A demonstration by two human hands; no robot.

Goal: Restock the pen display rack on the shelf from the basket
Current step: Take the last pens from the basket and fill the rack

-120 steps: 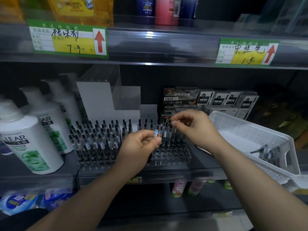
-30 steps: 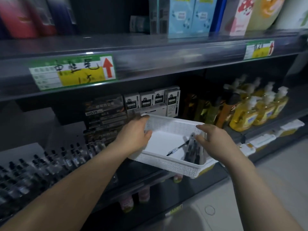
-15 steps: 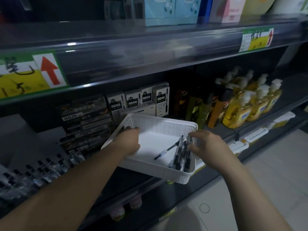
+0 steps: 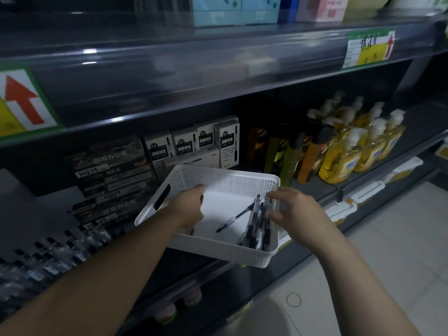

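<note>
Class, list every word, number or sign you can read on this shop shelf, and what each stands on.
"HQ35": stacked dark cardboard boxes.
"0.5": upright white cardboard pen boxes; other print blurred.
Red up arrow: left green-edged paper price label.
Blurred, unreadable: right green-edged paper price label; yellow plastic pump bottles.

Away from the pen rack (image 4: 48, 255), now well left of the left hand (image 4: 188, 209), and over at the basket (image 4: 228, 173). Slips off the far rim, down inside. Opens the right hand (image 4: 294, 212) over the pens (image 4: 257, 226) just beneath its fingers.
</note>
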